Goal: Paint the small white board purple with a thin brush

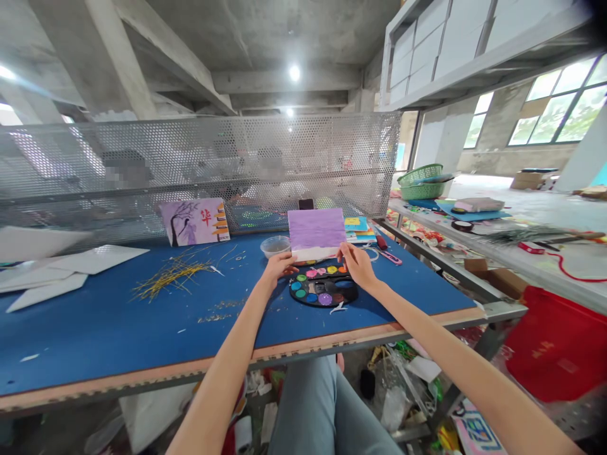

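Observation:
A rectangular board (316, 229) painted streaky purple, with an unpainted white strip along its lower edge, is tilted up in front of me. My left hand (279, 265) grips its lower left corner. At the lower right corner, my right hand (356, 262) has its fingers bent and pinched on the edge. Just below the board lies a black paint palette (324, 286) with several round wells of colour, purple among them. A clear plastic bowl (275, 246) stands beside the left hand. A small white scrap (338, 308) lies at the palette's front edge.
On the blue table (142, 335) are yellow straw stalks (173, 275), white boards (52, 272) and a finished-looking purple picture (194, 222) leaning on the perforated metal screen (190, 151). A pink cutter (391, 257) lies right. Green baskets (422, 183) and a red bag (554, 344) are farther right.

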The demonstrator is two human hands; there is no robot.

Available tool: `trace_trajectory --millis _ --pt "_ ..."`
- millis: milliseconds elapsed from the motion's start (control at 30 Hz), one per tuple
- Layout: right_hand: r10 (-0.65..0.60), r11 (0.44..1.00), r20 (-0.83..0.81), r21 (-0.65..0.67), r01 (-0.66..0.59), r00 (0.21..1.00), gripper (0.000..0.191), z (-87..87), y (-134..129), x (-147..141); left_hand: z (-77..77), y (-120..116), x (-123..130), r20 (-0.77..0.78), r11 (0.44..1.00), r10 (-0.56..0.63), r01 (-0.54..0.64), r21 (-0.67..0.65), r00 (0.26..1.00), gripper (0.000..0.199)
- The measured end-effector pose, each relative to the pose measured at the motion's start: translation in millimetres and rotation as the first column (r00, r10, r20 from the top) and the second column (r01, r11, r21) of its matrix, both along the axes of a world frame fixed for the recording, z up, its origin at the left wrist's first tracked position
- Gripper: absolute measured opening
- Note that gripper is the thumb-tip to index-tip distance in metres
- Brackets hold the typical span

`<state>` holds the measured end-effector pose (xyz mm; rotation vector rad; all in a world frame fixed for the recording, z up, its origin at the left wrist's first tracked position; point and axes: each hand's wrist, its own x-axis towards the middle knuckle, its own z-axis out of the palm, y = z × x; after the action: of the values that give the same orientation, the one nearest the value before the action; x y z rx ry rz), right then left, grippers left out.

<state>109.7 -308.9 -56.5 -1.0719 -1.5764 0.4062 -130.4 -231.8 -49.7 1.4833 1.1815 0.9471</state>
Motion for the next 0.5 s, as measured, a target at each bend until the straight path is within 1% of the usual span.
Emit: trace_trajectory --millis 133,267,400,500 --pt "0.141 0.981 -0.074 -0.123 -0.15 0.987 0.07 0.9 5.9 -3.1 -1.4 0.5 -0.5 0.004 1.0 -0.005 0.005 0.004 1.0 0.028" --pt "0.253 0.942 -0.105 -0.202 -0.27 0.962 0.07 0.7 6.5 -5.5 -0.7 -0.3 -0.1 0.003 1.0 -0.003 0.003 0.003 1.0 0.028" --pt "0.308 0.918 -0.102 -0.227 -0.324 0.946 0.068 -0.3 2.4 -7.8 1.0 -1.9 0.7 0.005 1.0 0.003 -0.003 0.003 1.0 0.027" --pt "0.301 0.923 -0.096 -0.222 -0.315 0.949 0.067 -0.3 2.1 -8.6 1.2 -2.7 0.8 0.008 1.0 0.009 -0.009 0.008 1.0 0.028"
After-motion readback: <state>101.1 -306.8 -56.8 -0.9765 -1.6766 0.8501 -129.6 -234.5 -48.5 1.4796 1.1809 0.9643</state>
